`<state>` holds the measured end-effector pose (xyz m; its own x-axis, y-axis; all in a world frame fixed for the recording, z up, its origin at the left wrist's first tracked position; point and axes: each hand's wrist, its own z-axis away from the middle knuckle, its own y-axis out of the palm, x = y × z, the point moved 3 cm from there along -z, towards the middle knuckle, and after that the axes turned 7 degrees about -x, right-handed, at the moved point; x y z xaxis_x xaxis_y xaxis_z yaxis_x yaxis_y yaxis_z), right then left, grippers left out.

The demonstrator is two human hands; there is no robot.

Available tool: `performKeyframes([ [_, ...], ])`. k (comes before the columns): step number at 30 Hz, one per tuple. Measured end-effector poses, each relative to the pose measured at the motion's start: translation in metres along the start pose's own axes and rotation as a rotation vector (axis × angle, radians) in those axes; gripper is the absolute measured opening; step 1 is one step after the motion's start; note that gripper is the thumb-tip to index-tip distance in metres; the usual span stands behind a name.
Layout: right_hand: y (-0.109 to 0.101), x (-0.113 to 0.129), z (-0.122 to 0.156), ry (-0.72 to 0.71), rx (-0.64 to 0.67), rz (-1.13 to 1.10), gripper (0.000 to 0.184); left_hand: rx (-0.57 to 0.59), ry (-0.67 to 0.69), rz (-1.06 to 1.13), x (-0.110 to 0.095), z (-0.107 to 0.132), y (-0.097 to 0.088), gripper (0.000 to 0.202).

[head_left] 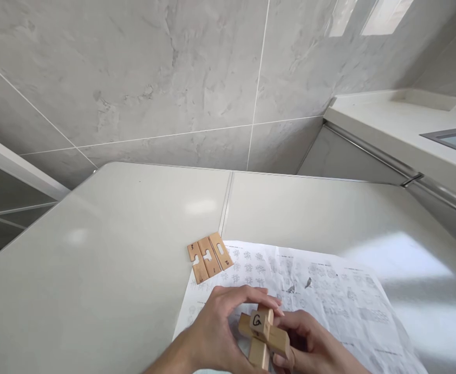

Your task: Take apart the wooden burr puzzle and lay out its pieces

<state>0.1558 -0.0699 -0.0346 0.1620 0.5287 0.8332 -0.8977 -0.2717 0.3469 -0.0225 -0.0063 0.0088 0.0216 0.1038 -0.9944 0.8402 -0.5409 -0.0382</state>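
Several interlocked wooden bars form a cross-shaped burr puzzle [276,340], with a dark handwritten mark on one end. My left hand [223,322] curves around it from the left, fingertips at its top and the thumb low near its bottom bar. From the right, my right hand [309,343] grips the lower right bar between thumb and fingers. Beyond my left hand lie three flat wooden pieces [210,256] side by side, with cut-out slots and handwritten numbers. Underneath is a creased instruction sheet [329,291] printed with small diagrams.
The sheet rests on a pale glossy table [134,249] with a seam [226,202] running away from me. A grey tiled wall [153,78] rises behind it. On the right stands a white counter [387,119] with a metal edge.
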Motion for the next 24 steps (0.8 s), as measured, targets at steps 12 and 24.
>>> performKeyframes([
  [12, 0.005, 0.006, -0.002, -0.062, 0.008, 0.068, 0.059, 0.013, -0.017, -0.101, -0.004, 0.000, -0.003, 0.072],
  [24, 0.002, 0.024, 0.004, -0.263, -0.310, 0.218, 0.039, -0.008, -0.271, 0.010, -0.010, -0.006, 0.002, 0.087],
])
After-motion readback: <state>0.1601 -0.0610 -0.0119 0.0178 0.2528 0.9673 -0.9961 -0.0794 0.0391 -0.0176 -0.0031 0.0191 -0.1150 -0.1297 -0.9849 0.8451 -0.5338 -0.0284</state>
